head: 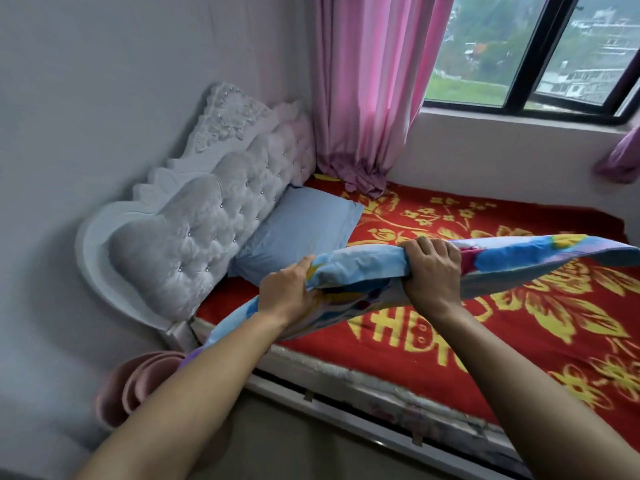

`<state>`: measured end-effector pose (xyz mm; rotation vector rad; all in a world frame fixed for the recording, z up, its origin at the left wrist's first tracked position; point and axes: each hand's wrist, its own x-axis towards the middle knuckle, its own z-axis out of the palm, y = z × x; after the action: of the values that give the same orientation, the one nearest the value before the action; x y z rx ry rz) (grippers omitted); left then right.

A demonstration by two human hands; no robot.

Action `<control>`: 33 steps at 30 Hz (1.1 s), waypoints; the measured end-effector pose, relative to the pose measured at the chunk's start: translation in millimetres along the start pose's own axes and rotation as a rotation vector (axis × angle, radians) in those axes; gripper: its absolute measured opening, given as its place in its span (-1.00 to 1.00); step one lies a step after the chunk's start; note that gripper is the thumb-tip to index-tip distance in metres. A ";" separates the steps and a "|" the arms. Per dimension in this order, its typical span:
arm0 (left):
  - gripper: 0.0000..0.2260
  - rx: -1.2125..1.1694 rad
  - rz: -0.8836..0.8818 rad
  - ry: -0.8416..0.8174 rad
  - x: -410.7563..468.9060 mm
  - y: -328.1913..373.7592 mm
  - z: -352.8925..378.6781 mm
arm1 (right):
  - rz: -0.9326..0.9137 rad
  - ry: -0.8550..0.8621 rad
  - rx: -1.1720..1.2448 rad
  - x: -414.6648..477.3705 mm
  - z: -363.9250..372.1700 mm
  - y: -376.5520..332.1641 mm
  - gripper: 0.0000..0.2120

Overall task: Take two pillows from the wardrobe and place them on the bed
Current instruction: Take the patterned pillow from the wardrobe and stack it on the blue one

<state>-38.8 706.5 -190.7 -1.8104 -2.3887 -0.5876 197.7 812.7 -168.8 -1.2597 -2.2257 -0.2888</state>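
A plain blue pillow point(298, 230) lies on the bed point(467, 327), leaning against the tufted white headboard point(207, 230). The bed is covered by a red blanket with yellow flowers. Above its near edge I hold a second pillow point(360, 265) in a bright blue, yellow and pink printed case, flat and slightly tilted. My left hand point(284, 292) grips its left end. My right hand point(433, 271) clasps its long edge from above. The pillow's lower left corner hangs past the side of the bed.
Pink curtains point(367, 91) hang at the bed's far corner beside a window point(533, 50). A stack of pink basins point(135, 386) stands on the floor by the headboard. A white wall point(104, 81) runs behind the headboard. The bed frame edge point(346, 407) is close to me.
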 end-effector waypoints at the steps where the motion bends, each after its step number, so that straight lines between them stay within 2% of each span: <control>1: -0.35 0.003 0.014 0.025 14.0 -2.9 3.8 | 0.016 0.009 0.012 9.4 9.6 1.5 -0.68; 8: -0.41 0.024 0.108 0.037 139.2 -19.1 32.3 | 0.158 0.008 0.107 94.9 103.3 26.3 -0.58; 14: -0.46 0.087 0.074 0.058 250.0 -44.4 31.2 | 0.268 0.001 0.233 200.8 177.3 22.8 -0.50; 19: -0.44 0.033 0.010 0.128 314.6 -81.2 28.6 | 0.374 0.072 0.355 268.1 224.3 -0.9 -0.13; 23: -0.49 -0.057 -0.092 0.144 344.6 -117.8 34.7 | 0.632 0.225 0.590 291.0 265.1 -37.5 0.03; 25: -0.52 -0.108 -0.132 0.140 362.1 -139.0 41.1 | 0.837 0.169 0.740 301.2 285.4 -55.9 0.11; 28: -0.64 -0.199 -0.145 0.090 389.9 -173.7 56.5 | 1.227 0.059 1.049 321.5 317.0 -74.0 0.03; 29: -0.66 -0.240 -0.129 0.071 397.4 -184.6 62.4 | 1.288 0.048 1.112 328.6 326.9 -77.8 -0.02; 31: -0.64 -0.300 -0.063 0.012 410.7 -205.0 75.1 | 1.241 0.078 1.146 340.7 345.6 -85.1 -0.09; 33: -0.56 -0.361 0.010 -0.050 422.7 -224.1 87.2 | 1.147 0.159 1.078 354.8 359.9 -93.7 -0.20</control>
<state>-360.7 1070.9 -201.8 -1.9865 -2.4275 -1.0420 -154.5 1177.0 -255.1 -1.4621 -0.8882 1.0395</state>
